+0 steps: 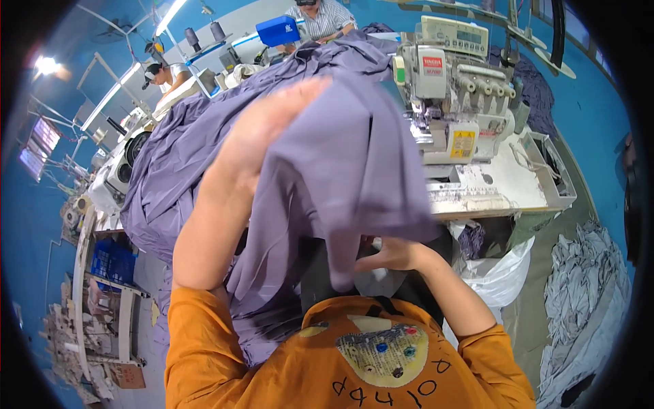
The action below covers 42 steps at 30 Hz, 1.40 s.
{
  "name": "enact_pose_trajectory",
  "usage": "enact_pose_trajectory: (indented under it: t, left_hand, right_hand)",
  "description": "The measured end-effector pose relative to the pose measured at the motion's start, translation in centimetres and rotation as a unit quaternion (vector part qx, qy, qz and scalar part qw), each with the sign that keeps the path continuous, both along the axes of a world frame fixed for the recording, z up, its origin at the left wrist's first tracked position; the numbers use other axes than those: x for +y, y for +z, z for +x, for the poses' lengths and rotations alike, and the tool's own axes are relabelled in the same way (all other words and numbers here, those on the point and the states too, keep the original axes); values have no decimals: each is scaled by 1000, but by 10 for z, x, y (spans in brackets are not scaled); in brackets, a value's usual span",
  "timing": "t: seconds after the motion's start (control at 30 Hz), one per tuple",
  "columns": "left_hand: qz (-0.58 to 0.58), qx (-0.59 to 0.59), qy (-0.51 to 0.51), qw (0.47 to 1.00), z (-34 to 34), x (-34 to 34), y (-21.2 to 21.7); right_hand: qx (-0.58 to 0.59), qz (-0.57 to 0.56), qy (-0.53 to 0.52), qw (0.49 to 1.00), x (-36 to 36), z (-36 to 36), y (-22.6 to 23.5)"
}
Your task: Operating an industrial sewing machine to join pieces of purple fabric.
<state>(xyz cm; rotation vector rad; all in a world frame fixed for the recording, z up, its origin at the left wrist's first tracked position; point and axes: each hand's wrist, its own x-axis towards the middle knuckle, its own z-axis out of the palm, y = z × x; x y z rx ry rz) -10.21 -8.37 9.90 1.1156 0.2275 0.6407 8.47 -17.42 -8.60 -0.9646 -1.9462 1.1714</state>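
Observation:
My left hand (283,109) is raised in front of me, smeared by motion. Its fingertips go behind the top of a lifted piece of purple-grey fabric (340,157), which hangs from that hand in loose folds, its right edge blurred. Below the hanging cloth is my right hand (395,254), thumb and fingers apart in a curve, close to the fabric's lower edge. Whether it touches the cloth cannot be made out. A large heap of the same purple-grey fabric (163,170) covers the table to the left and runs down toward my lap.
An overlock sewing machine (470,95) stands on a white worktable (490,194) at the right. A white plastic bag (501,276) hangs below it. Grey cloth (586,286) is piled on the floor at far right. A blue crate (112,262) sits at left. Two people work beyond the table.

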Motion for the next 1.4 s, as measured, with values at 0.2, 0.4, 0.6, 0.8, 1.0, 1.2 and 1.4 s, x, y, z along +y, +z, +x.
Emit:
enact_pose_trajectory:
  t: [0.2, 0.4, 0.6, 0.8, 1.0, 1.2, 1.4]
  left_hand:
    - [-13, -80, -99, 992, 19, 26, -2]
    - [573, 255, 222, 747, 20, -2, -80]
    - [596, 237, 241, 728, 17, -121, -85]
    - [399, 223, 296, 839, 26, -68, -131]
    - [540, 117, 202, 809, 29, -51, -88]
    - [625, 15, 89, 775, 29, -47, -14]
    - [696, 205, 171, 667, 65, -17, 14]
  right_hand:
    - [149, -43, 41, 987, -48, 3, -18]
    - [487, -148, -45, 860, -117, 37, 64]
    - [621, -267, -50, 735, -57, 38, 53]
    - [397, 34, -302, 866, -43, 16, 50]
    - [-103, 308, -341, 882, -20, 30, 79]
    - [133, 85, 122, 980, -8, 88, 122]
    - [386, -47, -190, 901, -28, 73, 139]
